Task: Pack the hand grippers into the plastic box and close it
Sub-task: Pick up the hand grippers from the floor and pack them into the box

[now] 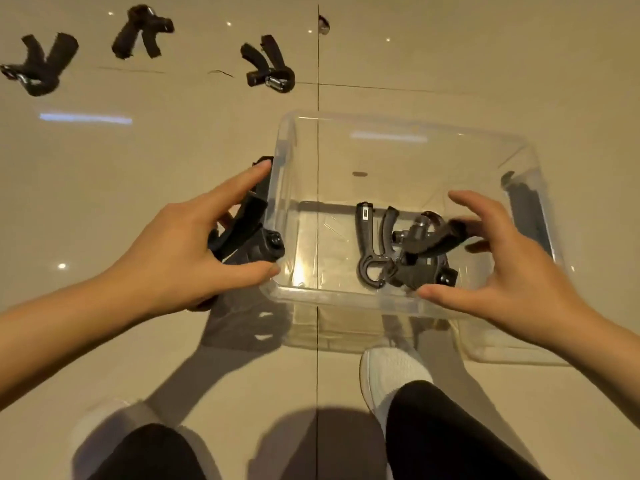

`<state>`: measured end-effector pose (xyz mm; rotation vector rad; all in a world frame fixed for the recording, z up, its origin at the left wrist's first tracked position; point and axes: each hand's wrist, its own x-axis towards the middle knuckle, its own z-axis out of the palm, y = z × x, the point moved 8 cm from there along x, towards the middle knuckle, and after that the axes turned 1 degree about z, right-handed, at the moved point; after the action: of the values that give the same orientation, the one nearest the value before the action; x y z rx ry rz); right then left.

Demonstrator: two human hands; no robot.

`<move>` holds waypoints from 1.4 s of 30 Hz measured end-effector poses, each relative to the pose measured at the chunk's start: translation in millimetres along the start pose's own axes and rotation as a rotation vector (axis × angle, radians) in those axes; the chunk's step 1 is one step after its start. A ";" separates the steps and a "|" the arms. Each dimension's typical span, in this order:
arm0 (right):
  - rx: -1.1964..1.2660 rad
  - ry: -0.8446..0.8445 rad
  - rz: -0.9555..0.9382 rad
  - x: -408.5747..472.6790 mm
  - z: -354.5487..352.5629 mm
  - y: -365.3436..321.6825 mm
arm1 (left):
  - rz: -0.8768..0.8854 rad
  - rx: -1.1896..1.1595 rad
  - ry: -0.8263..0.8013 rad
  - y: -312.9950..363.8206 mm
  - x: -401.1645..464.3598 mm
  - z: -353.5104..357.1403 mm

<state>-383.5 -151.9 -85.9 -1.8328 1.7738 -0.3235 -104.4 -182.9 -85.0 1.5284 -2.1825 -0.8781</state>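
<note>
three black hand grippers lie on the tiled floor (173,140) well beyond the clear plastic box (349,299), off its far left corner: the leftmost gripper (40,65), the middle gripper (142,31) and the nearest-to-box gripper (268,65), all well apart from the box. just outside the box's left wall the left hand (180,244) holds a black gripper (247,230), its fingers (242,183) curled round the handles with the forefinger stretched toward the box's rim and the thumb pressed under the gripper's knob. inside the box, near its front wall, a slim dark gripper (372,247) lies on the bottom with its handles pointing away from the person. just right of it sits another black gripper (420,261), touching or overlapping it; the right hand (512,268) reaches over the box's right front corner, fingers spread, fingertips at one handle and thumb near the front rim. a white shoe (391,375) stands on the floor just in front of the box.
</note>
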 end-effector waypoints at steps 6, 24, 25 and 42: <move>0.030 0.041 0.044 5.6 10.2 7.4 | 0.029 0.068 0.048 12.6 2.9 1.6; -0.613 -0.022 -0.710 74.9 67.2 -78.3 | 0.103 0.289 0.017 26.4 14.3 22.0; -0.664 -0.028 -0.741 77.4 73.0 -75.4 | 0.100 0.294 0.020 26.0 14.3 21.8; -0.973 -0.560 -1.103 69.5 181.1 -36.5 | 0.071 0.251 0.052 18.7 16.0 21.0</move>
<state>-248.9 -180.1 -227.6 -3.0205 0.3436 0.7422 -136.1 -187.2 -89.9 1.5532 -2.3640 -0.5521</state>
